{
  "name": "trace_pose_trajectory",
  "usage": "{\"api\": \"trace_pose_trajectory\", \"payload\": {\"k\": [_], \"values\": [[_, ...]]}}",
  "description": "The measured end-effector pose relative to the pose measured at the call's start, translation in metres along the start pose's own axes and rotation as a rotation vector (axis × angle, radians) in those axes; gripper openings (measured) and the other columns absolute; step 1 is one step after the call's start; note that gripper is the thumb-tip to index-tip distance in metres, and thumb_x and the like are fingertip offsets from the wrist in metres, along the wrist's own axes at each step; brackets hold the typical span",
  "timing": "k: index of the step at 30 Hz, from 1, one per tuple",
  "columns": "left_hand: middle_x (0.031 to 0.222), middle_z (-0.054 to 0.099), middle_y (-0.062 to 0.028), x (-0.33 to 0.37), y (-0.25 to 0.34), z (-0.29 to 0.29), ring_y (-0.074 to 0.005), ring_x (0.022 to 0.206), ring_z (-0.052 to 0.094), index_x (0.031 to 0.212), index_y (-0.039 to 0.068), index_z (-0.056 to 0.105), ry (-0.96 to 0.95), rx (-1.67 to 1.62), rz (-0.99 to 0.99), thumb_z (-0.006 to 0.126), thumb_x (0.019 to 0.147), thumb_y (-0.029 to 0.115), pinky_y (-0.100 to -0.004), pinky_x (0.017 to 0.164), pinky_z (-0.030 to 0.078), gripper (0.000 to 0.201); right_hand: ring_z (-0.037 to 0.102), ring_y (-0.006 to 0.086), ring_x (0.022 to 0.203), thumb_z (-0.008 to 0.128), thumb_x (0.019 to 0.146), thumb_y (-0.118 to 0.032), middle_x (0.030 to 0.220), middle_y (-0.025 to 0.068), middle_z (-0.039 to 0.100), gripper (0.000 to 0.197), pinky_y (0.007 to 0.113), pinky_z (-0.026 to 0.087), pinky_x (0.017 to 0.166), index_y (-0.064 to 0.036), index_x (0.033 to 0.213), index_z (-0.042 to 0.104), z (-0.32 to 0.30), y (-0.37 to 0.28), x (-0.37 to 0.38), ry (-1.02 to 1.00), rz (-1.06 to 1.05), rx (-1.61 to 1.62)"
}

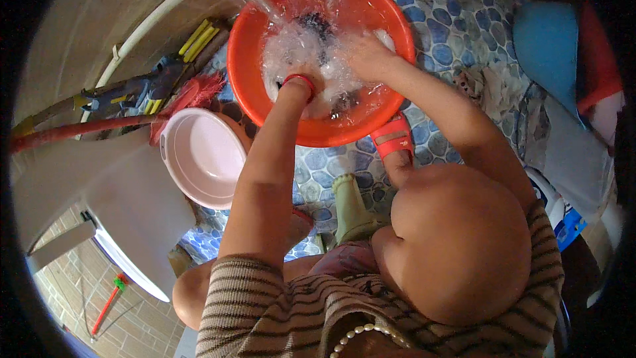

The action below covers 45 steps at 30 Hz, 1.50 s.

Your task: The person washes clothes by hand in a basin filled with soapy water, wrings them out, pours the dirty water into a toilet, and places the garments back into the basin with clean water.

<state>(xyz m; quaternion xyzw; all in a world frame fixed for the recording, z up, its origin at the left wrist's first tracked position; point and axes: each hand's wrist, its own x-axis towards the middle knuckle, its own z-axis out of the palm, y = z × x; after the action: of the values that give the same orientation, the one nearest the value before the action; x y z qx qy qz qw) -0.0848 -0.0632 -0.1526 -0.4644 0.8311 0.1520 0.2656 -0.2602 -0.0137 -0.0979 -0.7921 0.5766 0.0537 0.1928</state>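
A large orange-red basin (240, 69) holds water in front of me. A stream of water (260, 1) falls into it from the far left and churns up white foam and bubbles. Both my hands are down in the basin. My left hand (317, 83), below a red band on the wrist, is sunk in the foam with its fingers hidden. Over the right half of the basin is my right hand (369, 57); splashing water and blur cover its fingers. Something dark, perhaps cloth (314, 25), shows through the water between and beyond my hands.
A pale pink tub (202, 159) stands left of the basin. Beside it lie red netting (202, 89) and long poles. A red slipper (393, 138) and a pale green stool (351, 205) are on the pebble-patterned floor (434, 23). A blue container (546, 53) stands far right.
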Motion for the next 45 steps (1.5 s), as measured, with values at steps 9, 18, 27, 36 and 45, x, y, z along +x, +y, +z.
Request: {"api": "trace_pose_trajectory", "payload": {"k": [9,18,27,36,45], "values": [[0.128,0.048,-0.014,0.014,-0.026,0.021,-0.0299,0.118,0.045,0.121,0.009,0.051,-0.13,0.081,0.206,0.051,0.081,0.038,-0.0374,0.099,0.035,0.049,0.033,0.0343,0.127,0.062,0.074,-0.035,0.133,0.0165,0.042,0.058,0.052,0.018,0.106,-0.0135,0.126,0.048,-0.018,0.014,0.0,-0.15,0.019,0.0],[0.139,0.034,-0.0112,-0.081,0.023,-0.034,-0.0307,0.127,0.033,0.136,0.011,0.032,0.251,-0.052,0.051,0.05,0.082,0.042,-0.0552,0.102,0.023,0.065,0.028,0.0341,0.13,0.066,0.073,-0.034,0.137,0.0167,0.035,0.062,0.053,0.02,0.105,-0.0058,0.124,0.046,-0.014,-0.002,-0.018,-0.146,0.098,-0.038],[0.144,0.026,-0.0099,-0.104,0.024,-0.042,-0.0332,0.131,0.026,0.138,0.015,0.03,0.154,-0.097,0.088,0.055,0.079,0.048,-0.0542,0.104,0.021,0.072,0.032,0.0369,0.125,0.068,0.07,-0.032,0.129,0.0174,0.042,0.058,0.057,0.025,0.101,-0.0075,0.118,0.049,0.009,0.009,-0.029,0.234,0.09,0.049],[0.146,0.017,-0.013,-0.134,0.006,-0.111,-0.0348,0.129,0.028,0.136,0.016,0.033,0.204,-0.115,0.23,0.06,0.08,0.036,-0.0572,0.1,0.027,0.065,0.027,0.0373,0.129,0.057,0.075,-0.02,0.142,0.0133,0.029,0.052,0.056,0.023,0.103,-0.0119,0.125,0.048,-0.013,-0.002,-0.017,0.062,0.118,0.042],[0.116,0.055,-0.0161,-0.22,-0.026,-0.251,-0.0339,0.101,0.055,0.117,0.008,0.054,0.521,-0.16,0.381,0.055,0.083,0.026,-0.0412,0.086,0.045,0.038,0.031,0.0336,0.127,0.06,0.072,-0.028,0.136,0.0138,0.037,0.045,0.049,0.027,0.101,-0.0142,0.114,0.055,0.003,-0.003,-0.034,0.225,0.044,-0.18]]}}
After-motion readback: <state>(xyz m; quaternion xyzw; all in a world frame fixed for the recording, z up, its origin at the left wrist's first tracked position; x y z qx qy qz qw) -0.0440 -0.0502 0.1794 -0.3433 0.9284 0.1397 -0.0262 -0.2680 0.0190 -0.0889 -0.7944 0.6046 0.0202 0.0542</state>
